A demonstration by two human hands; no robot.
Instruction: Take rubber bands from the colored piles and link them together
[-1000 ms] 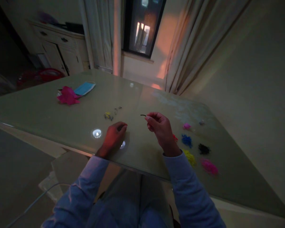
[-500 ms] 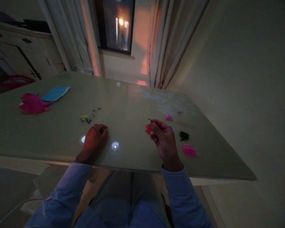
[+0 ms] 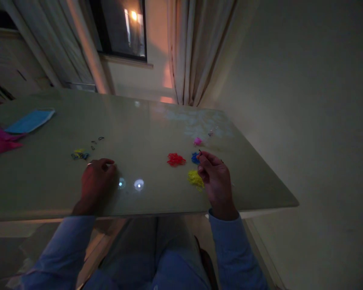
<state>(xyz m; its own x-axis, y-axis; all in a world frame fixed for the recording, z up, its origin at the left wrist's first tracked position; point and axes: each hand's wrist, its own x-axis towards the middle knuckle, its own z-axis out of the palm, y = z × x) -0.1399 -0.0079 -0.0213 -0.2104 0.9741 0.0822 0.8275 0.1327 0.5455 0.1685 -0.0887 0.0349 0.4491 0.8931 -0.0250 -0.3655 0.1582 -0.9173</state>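
My right hand [image 3: 216, 173] is raised over the right part of the table, thumb and forefinger pinched on a small black rubber band [image 3: 200, 152]. Just behind it lies a pile of blue rubber bands [image 3: 195, 157], and a yellow pile [image 3: 195, 179] is partly covered by the hand. Left of these is a red pile [image 3: 176, 159]. My left hand [image 3: 97, 177] rests on the tabletop, fingers loosely curled, with nothing visible in them. Beyond it sits a small cluster of yellow and dark bands [image 3: 80, 154], near a few loose dark ones [image 3: 93, 142].
On the glossy table [image 3: 145, 141], a pink bit [image 3: 197, 141] and a small clear item [image 3: 211, 133] lie toward the far right. A blue face mask [image 3: 32, 121] and crumpled pink material [image 3: 1, 139] are at the left. A wall [image 3: 290, 100] borders the right side.
The view has swung right. My right hand has shifted right relative to the piles, uncovering the red and yellow ones and hiding the black and pink ones. It keeps its pinch.
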